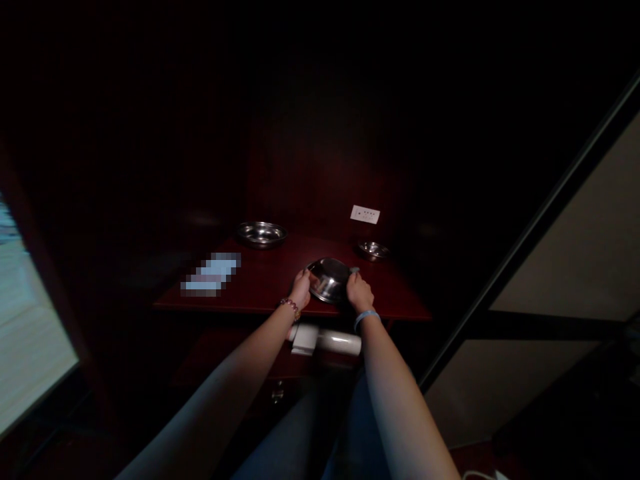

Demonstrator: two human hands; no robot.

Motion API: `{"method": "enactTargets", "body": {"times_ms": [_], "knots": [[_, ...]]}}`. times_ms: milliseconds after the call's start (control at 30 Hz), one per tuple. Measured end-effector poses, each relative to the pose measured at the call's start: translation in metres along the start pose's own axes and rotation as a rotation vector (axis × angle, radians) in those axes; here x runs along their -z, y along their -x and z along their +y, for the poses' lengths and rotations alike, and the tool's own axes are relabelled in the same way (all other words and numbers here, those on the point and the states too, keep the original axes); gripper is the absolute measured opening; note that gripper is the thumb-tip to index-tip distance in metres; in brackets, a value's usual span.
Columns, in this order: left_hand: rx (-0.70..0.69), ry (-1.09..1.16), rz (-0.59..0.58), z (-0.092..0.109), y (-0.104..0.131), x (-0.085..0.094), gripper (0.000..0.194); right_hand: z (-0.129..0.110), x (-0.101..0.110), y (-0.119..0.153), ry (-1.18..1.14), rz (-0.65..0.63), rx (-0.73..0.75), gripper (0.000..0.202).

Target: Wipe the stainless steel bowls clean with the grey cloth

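A shiny metal bowl [330, 280] is held between my two hands over the front part of a dark red table [270, 297]. My left hand [301, 289] grips its left rim, fingers closed. On the right side of the bowl, my right hand [359, 292] is closed on the rim, with a small grey bit showing by its fingertips. The bowl looks tilted, its curved outer side partly showing. Behind it to the left stands a wide metal dish [262, 234], and to the right a smaller metal dish [373, 251].
A blurred pale sheet [213, 275] lies on the table's left part. A white socket plate [365, 214] is on the back wall. Below the table edge, a white cylindrical object [340, 342] and a pale box-like piece [305, 339] show between my forearms.
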State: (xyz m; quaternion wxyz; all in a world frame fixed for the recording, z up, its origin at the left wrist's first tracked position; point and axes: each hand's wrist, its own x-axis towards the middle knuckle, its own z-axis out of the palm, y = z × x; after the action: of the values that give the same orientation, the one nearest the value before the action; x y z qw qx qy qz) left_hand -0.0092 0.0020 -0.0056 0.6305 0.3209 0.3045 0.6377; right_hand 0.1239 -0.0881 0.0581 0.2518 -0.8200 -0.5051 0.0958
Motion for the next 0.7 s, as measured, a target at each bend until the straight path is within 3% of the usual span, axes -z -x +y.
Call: {"method": "enactTargets", "body": {"times_ms": [267,467,700], "knots": [[-0.018,0.037,0.032,0.000,-0.001,0.001,0.032,0.002,0.003,-0.003,-0.018,0.128,0.113,0.055],[0.013,0.021,0.026,0.001,0.001,0.000,0.028,-0.001,-0.005,-0.004,-0.087,0.192,0.416,0.045],[-0.026,0.056,0.034,0.002,0.000,0.000,0.020,-0.013,-0.018,0.012,-0.015,0.147,0.715,0.060]]}}
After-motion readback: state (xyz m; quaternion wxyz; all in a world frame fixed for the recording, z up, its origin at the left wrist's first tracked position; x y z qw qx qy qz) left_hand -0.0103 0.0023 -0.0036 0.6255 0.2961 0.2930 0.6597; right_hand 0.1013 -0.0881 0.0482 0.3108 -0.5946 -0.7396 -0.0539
